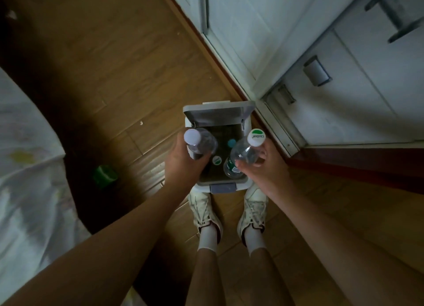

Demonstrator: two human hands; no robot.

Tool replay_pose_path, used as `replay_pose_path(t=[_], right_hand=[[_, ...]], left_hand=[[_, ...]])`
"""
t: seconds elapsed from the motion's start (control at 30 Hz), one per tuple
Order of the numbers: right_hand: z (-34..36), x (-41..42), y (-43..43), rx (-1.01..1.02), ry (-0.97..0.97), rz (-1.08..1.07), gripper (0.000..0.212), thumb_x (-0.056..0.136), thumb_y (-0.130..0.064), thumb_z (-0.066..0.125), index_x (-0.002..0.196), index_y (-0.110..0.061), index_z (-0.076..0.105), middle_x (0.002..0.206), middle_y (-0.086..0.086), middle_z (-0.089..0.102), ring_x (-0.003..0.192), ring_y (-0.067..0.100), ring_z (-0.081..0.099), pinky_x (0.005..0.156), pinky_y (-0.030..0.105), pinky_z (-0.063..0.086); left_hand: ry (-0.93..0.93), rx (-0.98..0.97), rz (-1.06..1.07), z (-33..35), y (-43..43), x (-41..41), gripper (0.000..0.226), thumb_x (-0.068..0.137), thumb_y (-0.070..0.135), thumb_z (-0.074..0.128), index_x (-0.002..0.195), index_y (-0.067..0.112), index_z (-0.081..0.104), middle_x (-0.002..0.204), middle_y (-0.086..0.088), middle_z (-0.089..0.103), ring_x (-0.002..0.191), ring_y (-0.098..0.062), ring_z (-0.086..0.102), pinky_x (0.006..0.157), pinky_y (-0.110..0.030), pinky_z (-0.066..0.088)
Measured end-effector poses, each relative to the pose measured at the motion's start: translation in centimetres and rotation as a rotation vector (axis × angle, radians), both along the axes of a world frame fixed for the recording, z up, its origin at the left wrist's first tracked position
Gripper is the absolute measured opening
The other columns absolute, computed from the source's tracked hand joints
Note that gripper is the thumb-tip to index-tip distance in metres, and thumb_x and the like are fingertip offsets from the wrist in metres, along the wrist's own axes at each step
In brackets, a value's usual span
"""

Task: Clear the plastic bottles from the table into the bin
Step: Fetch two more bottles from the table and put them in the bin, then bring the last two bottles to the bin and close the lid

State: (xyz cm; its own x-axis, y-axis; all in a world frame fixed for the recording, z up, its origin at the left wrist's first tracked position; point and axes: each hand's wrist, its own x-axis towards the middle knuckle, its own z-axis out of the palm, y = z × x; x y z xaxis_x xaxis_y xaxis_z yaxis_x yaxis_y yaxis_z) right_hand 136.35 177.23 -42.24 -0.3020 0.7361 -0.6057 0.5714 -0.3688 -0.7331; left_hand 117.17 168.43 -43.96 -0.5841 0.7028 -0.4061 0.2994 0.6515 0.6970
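Observation:
A small grey pedal bin (241,183) stands on the floor with its lid (218,114) raised. My left hand (181,165) grips a clear plastic bottle with a white cap (202,142) over the bin's left side. My right hand (268,165) holds a second clear bottle with a green-and-white cap (244,153) over the right side. Inside the dark bin, two bottle caps show, one teal (231,142) and one green-and-white (216,160).
My two feet in white shoes (204,211) stand right in front of the bin. A white door and frame (321,76) fill the upper right. A white cloth-covered surface (27,168) is at left. A green object (104,175) lies on the wooden floor.

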Motion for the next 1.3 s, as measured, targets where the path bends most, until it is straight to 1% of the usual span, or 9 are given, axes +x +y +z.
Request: replay_pose_path(t=[0.1, 0.27, 0.33, 0.53, 0.73, 0.87, 1.0, 1.17, 1.3], right_hand=[[-1.6, -0.5, 0.1, 0.061, -0.043, 0.042, 0.062, 0.071, -0.024, 0.087, 0.122, -0.03, 0.053, 0.113, -0.014, 0.065, 0.103, 0.0, 0.063, 0.085, 0.024, 0.055], [-2.6, -1.1, 0.4, 0.138, -0.116, 0.116, 0.062, 0.069, -0.028, 0.088, 0.118, -0.033, 0.05, 0.099, -0.023, 0.059, 0.094, -0.016, 0.057, 0.066, 0.007, 0.047], [-2.7, -1.1, 0.4, 0.166, -0.144, 0.131, 0.062, 0.069, -0.03, 0.087, 0.119, -0.035, 0.05, 0.102, -0.025, 0.059, 0.094, -0.015, 0.057, 0.066, 0.005, 0.045], [-3.2, 0.1, -0.4, 0.09, -0.277, 0.186, 0.058, 0.083, -0.035, 0.076, 0.134, -0.025, 0.051, 0.125, -0.009, 0.059, 0.111, 0.006, 0.057, 0.082, 0.019, 0.047], [-1.3, 1.8, -0.5, -0.145, -0.304, 0.269, 0.025, 0.092, -0.03, 0.066, 0.115, -0.021, 0.063, 0.105, -0.006, 0.066, 0.098, 0.008, 0.064, 0.083, 0.026, 0.054], [2.2, 2.9, 0.0, -0.233, -0.3, 0.428, 0.017, 0.096, -0.031, 0.059, 0.103, -0.018, 0.068, 0.097, 0.002, 0.07, 0.088, 0.011, 0.067, 0.065, 0.019, 0.045], [7.0, 4.1, 0.6, -0.22, -0.278, 0.409, 0.015, 0.097, -0.029, 0.058, 0.105, -0.02, 0.067, 0.098, 0.0, 0.069, 0.088, 0.01, 0.066, 0.065, 0.02, 0.047], [15.8, 6.3, 0.3, -0.208, -0.261, 0.359, 0.012, 0.096, -0.028, 0.058, 0.104, -0.022, 0.065, 0.098, -0.006, 0.066, 0.087, 0.001, 0.06, 0.064, 0.017, 0.04], [23.5, 8.7, -1.3, -0.2, -0.232, 0.243, 0.011, 0.098, -0.027, 0.058, 0.104, -0.02, 0.065, 0.102, -0.001, 0.067, 0.091, 0.009, 0.062, 0.069, 0.019, 0.046]], left_hand=[[-0.004, -0.015, -0.005, -1.2, 0.3, 0.2, 0.071, 0.073, 0.051, 0.078, 0.136, 0.033, 0.05, 0.111, 0.02, 0.065, 0.1, -0.01, 0.065, 0.08, -0.031, 0.057], [0.03, -0.07, -0.015, -2.1, 1.0, 0.0, 0.074, 0.074, 0.043, 0.082, 0.136, 0.037, 0.043, 0.121, 0.01, 0.066, 0.107, -0.017, 0.065, 0.083, -0.041, 0.059], [0.063, -0.098, -0.029, -2.2, 1.6, -0.1, 0.071, 0.076, 0.044, 0.081, 0.136, 0.035, 0.044, 0.129, 0.008, 0.065, 0.114, -0.016, 0.062, 0.087, -0.04, 0.057], [0.077, -0.205, -0.034, -1.7, 0.1, -0.1, 0.049, 0.091, 0.051, 0.062, 0.132, 0.025, 0.054, 0.13, 0.007, 0.063, 0.117, -0.014, 0.06, 0.088, -0.038, 0.056], [0.022, -0.353, -0.071, -0.1, -5.3, -1.6, 0.032, 0.098, 0.049, 0.051, 0.114, 0.025, 0.066, 0.106, 0.007, 0.071, 0.095, -0.01, 0.067, 0.074, -0.032, 0.056], [-0.014, -0.386, -0.018, 3.3, -8.4, -1.8, 0.028, 0.099, 0.048, 0.051, 0.116, 0.028, 0.061, 0.097, 0.011, 0.067, 0.088, -0.006, 0.065, 0.07, -0.031, 0.053], [-0.069, -0.363, 0.021, 8.3, -11.2, -1.0, 0.025, 0.1, 0.044, 0.053, 0.117, 0.028, 0.062, 0.095, 0.015, 0.064, 0.085, 0.001, 0.061, 0.066, -0.023, 0.047], [-0.07, -0.321, 0.114, 17.6, -13.2, -1.0, 0.022, 0.101, 0.037, 0.055, 0.114, 0.023, 0.067, 0.098, 0.006, 0.069, 0.09, -0.013, 0.065, 0.07, -0.028, 0.047], [-0.087, -0.298, -0.016, 25.1, -11.5, -1.9, 0.019, 0.103, 0.036, 0.053, 0.106, 0.024, 0.068, 0.091, 0.004, 0.069, 0.085, -0.014, 0.066, 0.07, -0.029, 0.047]])
